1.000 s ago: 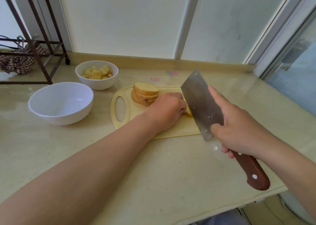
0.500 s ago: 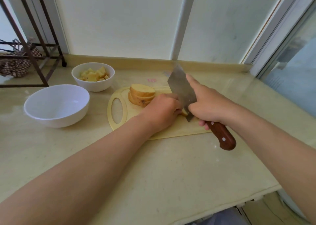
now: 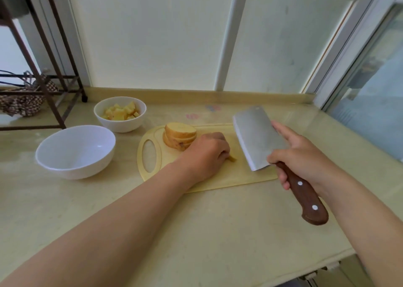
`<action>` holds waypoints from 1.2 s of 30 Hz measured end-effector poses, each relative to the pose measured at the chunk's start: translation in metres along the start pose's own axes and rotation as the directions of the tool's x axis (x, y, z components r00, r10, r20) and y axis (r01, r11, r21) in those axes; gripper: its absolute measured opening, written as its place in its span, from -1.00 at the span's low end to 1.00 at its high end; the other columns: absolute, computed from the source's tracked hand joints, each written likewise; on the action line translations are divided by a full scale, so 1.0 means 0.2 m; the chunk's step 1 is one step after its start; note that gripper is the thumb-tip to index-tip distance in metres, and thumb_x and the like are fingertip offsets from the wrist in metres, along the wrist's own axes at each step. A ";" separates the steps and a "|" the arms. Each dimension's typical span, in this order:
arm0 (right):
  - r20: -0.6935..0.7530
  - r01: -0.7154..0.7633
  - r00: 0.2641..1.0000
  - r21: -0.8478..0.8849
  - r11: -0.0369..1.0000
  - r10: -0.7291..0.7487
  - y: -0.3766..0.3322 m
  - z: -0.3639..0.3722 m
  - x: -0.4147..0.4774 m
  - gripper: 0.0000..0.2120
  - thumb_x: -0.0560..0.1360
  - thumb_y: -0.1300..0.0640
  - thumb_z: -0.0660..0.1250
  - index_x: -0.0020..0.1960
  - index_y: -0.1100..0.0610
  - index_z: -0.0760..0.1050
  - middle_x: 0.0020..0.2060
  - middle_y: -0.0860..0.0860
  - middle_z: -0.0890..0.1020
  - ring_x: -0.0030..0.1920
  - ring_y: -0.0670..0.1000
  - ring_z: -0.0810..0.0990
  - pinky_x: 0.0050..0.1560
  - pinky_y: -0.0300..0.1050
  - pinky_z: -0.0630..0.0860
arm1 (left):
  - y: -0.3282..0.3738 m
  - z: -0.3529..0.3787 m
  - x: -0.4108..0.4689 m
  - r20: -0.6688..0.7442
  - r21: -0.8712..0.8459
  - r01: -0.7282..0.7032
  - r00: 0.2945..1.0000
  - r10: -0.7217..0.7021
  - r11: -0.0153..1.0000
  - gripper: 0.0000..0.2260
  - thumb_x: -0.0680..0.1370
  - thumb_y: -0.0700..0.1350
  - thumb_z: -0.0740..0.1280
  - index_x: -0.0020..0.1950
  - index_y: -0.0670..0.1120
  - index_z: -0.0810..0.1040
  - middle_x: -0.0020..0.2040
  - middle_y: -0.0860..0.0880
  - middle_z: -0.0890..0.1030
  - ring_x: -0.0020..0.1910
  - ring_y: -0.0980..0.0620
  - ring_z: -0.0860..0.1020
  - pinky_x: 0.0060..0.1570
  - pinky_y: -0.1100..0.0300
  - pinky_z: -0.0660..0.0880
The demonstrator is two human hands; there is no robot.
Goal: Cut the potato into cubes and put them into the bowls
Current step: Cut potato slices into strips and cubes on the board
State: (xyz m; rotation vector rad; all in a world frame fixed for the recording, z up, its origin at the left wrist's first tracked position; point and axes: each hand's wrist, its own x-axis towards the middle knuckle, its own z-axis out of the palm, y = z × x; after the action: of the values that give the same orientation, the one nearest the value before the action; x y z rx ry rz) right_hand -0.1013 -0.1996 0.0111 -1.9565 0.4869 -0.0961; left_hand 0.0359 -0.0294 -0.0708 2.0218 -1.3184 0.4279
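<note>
A stack of potato slices lies at the back left of the pale yellow cutting board. My left hand rests curled on the board over a potato piece, of which only a small end shows. My right hand grips the wooden handle of a cleaver, whose blade is lifted above the board's right side. A small white bowl holds several potato cubes. A larger white bowl stands empty in front of it.
The beige counter ends at a front edge low on the right. A dark metal rack with a woven basket stands at the far left. Window panels rise behind the counter and along its right side.
The cleaver came down beside my left hand onto the potato piece, then rose and moved right. My left hand stays on the piece.
</note>
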 end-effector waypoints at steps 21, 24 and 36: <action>0.306 -0.170 0.950 0.678 0.715 -0.064 0.12 0.08 0.04 -0.27 0.49 0.40 0.15 0.55 -0.15 0.32 -0.24 0.31 0.66 -0.70 -0.10 0.26 -0.69 -0.34 0.26 | 0.27 -0.12 0.15 0.578 -0.816 0.410 0.611 -0.541 -0.407 -0.68 0.65 -0.16 0.15 0.29 -0.31 0.50 0.01 -0.20 0.59 0.12 -0.21 0.53 0.27 -0.20 0.45; 0.280 -0.161 0.959 0.667 0.727 -0.045 0.13 0.07 0.04 -0.33 0.58 0.41 0.09 0.55 -0.14 0.32 -0.23 0.31 0.66 -0.69 -0.10 0.26 -0.67 -0.35 0.27 | 0.28 -0.13 0.15 0.594 -0.804 0.418 0.588 -0.549 -0.422 -0.66 0.67 -0.12 0.12 0.32 -0.30 0.48 0.04 -0.24 0.61 0.01 -0.19 0.59 0.00 -0.13 0.61; 0.139 -0.107 0.990 0.690 0.716 0.015 0.15 -0.06 0.07 -0.42 0.60 0.39 0.08 0.46 -0.12 0.39 -0.31 0.21 0.67 -0.68 -0.13 0.26 -0.70 -0.35 0.23 | 0.23 -0.16 0.15 0.632 -0.775 0.400 0.496 -0.595 -0.490 -0.81 0.64 -0.07 0.14 0.12 -0.12 0.47 -0.02 -0.21 0.55 -0.10 -0.16 0.58 -0.04 -0.05 0.60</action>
State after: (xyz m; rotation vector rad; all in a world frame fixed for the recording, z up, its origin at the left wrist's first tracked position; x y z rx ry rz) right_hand -0.1013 -0.2263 -0.0119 -1.1825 0.3587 -0.0977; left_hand 0.0093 -0.0393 -0.0136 0.8257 0.0858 -0.8252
